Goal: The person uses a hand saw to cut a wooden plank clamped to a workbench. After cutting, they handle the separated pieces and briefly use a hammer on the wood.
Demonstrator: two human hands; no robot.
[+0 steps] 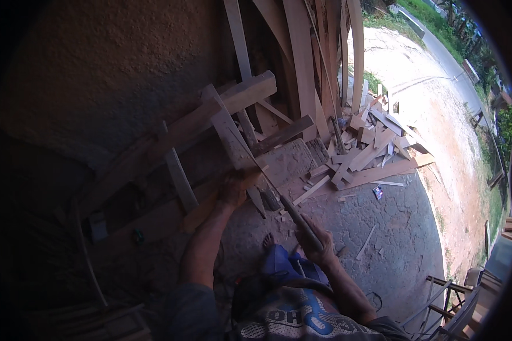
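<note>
My right hand [322,248] is closed round the thick wooden grip of a long tool [299,220]. From that grip a thin straight strip, which looks like a blade, runs up and left to the workpiece. My left hand [231,192] grips a short piece of wood [249,178] beside the strip; shadow hides part of its fingers. Both lie against a pale upright board [231,132] of a rough wooden stand. A thick beam [250,91] crosses that board farther off. Where the strip meets the wood cannot be made out clearly.
Offcuts [375,142] are heaped to the right of the stand, and long planks [301,62] lean behind it. A rough wall [125,62] rises at the left. Scraps lie on the cracked concrete floor [387,238]. A metal frame [446,301] stands at lower right.
</note>
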